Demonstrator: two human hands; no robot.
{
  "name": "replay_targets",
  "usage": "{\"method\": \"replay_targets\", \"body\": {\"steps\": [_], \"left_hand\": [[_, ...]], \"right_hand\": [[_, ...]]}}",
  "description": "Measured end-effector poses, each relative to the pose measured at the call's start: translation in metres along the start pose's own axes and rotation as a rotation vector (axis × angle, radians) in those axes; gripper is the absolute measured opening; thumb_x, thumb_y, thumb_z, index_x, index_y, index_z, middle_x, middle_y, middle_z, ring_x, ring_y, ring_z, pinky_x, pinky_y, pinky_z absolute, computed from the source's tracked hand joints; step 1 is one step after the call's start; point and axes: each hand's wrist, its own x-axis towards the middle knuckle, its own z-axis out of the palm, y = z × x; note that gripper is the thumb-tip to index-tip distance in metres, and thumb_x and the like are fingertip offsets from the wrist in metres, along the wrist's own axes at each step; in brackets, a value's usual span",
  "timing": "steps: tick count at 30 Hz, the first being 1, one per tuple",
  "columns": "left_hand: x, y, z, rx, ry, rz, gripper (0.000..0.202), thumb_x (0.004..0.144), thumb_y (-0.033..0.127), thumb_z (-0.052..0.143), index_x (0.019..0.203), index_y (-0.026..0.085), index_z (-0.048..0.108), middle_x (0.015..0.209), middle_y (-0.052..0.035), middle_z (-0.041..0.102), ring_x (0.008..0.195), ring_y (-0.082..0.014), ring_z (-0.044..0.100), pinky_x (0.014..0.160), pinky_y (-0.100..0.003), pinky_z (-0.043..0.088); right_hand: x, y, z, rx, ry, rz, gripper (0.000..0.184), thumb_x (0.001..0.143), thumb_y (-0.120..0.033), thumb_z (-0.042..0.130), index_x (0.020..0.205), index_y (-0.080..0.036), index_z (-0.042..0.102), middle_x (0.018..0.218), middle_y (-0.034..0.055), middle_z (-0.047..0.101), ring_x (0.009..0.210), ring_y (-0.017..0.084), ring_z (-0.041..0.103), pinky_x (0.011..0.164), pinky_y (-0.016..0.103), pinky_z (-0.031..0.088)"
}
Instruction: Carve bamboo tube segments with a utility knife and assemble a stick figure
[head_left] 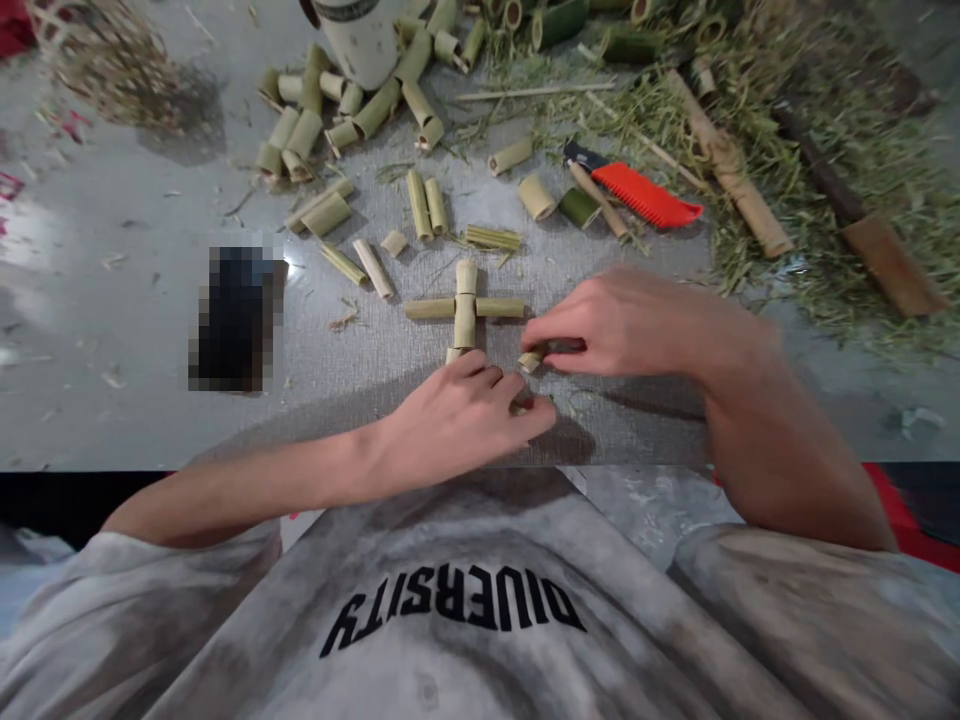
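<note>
A cross-shaped figure of bamboo pieces point(465, 322) lies on the grey table in front of me. Its two arms stick out sideways from an upright middle. Just below, my left hand point(469, 410) is closed, covering the figure's lower end. A bit of a pale green bamboo piece point(519, 405) shows between its thumb and fingers, mostly hidden. To the right of the figure, my right hand point(626, 322) pinches a short bamboo piece point(531, 361) near the tabletop. The two hands are close together but apart.
Loose bamboo pieces point(420, 205) lie beyond the figure, with more around a white container point(358, 40). A red-handled tool point(649, 193) and a broad-bladed knife point(892, 262) rest among shavings point(817, 300) at right. A pixelated dark object point(234, 320) is at left.
</note>
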Motion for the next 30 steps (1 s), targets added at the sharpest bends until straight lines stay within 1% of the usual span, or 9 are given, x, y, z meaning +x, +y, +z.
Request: {"method": "replay_targets", "body": {"steps": [3,5,8,10,16,18,21,25,30], "left_hand": [[0.001,-0.001,-0.002,-0.044,0.027,-0.016,0.019,0.101,0.004,0.058,0.099,0.023,0.063,0.084,-0.0001,0.070,0.064,-0.0168,0.064,0.067,-0.037,0.050],[0.001,-0.007,-0.009,-0.220,0.082,-0.064,0.021,0.104,0.003,0.056,0.106,0.022,0.063,0.094,-0.0016,0.076,0.074,-0.0163,0.071,0.071,-0.035,0.056],[0.000,-0.020,-0.023,-0.680,0.237,-0.175,0.023,0.107,0.010,0.066,0.124,0.025,0.061,0.113,-0.0039,0.081,0.102,-0.0182,0.080,0.087,-0.035,0.067],[-0.001,-0.029,-0.030,-0.864,0.347,-0.223,0.032,0.107,0.017,0.074,0.133,0.030,0.062,0.119,-0.0037,0.081,0.107,-0.0195,0.080,0.092,-0.038,0.070],[-0.007,-0.046,-0.024,-0.759,0.530,-0.297,0.028,0.101,0.025,0.085,0.124,0.035,0.073,0.119,-0.0017,0.080,0.105,-0.0209,0.079,0.091,-0.041,0.069],[-0.009,-0.048,-0.021,-0.723,0.513,-0.326,0.017,0.106,0.036,0.079,0.122,0.033,0.074,0.118,-0.0037,0.080,0.105,-0.0217,0.080,0.090,-0.043,0.069],[-0.011,-0.049,-0.019,-0.716,0.440,-0.382,0.026,0.111,0.052,0.070,0.122,0.029,0.075,0.117,-0.0067,0.083,0.108,-0.0235,0.081,0.091,-0.046,0.069],[-0.012,-0.050,-0.014,-0.768,0.481,-0.375,0.030,0.106,0.055,0.077,0.118,0.028,0.076,0.106,-0.0060,0.085,0.100,-0.0236,0.081,0.089,-0.046,0.067],[-0.013,-0.053,-0.008,-0.692,0.455,-0.368,0.043,0.111,0.063,0.062,0.127,0.025,0.076,0.105,-0.0097,0.083,0.093,-0.0244,0.077,0.083,-0.044,0.064]], "right_hand": [[0.000,0.000,-0.005,-0.113,-0.166,-0.068,0.008,0.098,-0.024,0.074,0.098,-0.028,0.081,0.078,-0.0019,0.077,0.063,0.015,0.058,0.063,0.033,0.027],[0.000,-0.002,-0.009,-0.160,-0.204,-0.075,0.006,0.100,-0.024,0.076,0.103,-0.026,0.080,0.089,-0.0001,0.081,0.072,0.017,0.064,0.065,0.034,0.030],[-0.001,-0.005,-0.013,-0.152,-0.194,-0.110,0.008,0.105,-0.026,0.072,0.108,-0.025,0.079,0.102,0.0018,0.083,0.088,0.020,0.071,0.068,0.036,0.036],[-0.001,-0.006,-0.013,-0.119,-0.114,-0.163,0.013,0.109,-0.028,0.066,0.108,-0.025,0.079,0.103,0.0029,0.082,0.092,0.021,0.073,0.070,0.037,0.038],[0.004,-0.005,-0.011,-0.085,0.104,-0.209,0.023,0.114,-0.037,0.056,0.112,-0.027,0.078,0.099,0.0029,0.083,0.086,0.021,0.070,0.074,0.039,0.045],[0.006,-0.006,-0.011,-0.117,0.132,-0.180,0.025,0.114,-0.039,0.055,0.110,-0.028,0.077,0.095,0.0030,0.081,0.086,0.022,0.069,0.074,0.040,0.046],[0.007,-0.010,-0.011,-0.192,0.168,-0.148,0.024,0.111,-0.042,0.057,0.109,-0.029,0.077,0.095,0.0047,0.078,0.095,0.026,0.069,0.078,0.043,0.051],[0.006,-0.016,-0.009,-0.236,0.272,-0.144,0.021,0.108,-0.041,0.059,0.109,-0.030,0.076,0.109,0.0070,0.078,0.111,0.029,0.070,0.091,0.047,0.057],[0.005,-0.018,-0.004,-0.184,0.355,-0.124,0.021,0.109,-0.039,0.054,0.111,-0.029,0.073,0.097,0.0048,0.077,0.094,0.025,0.071,0.081,0.042,0.056]]}}
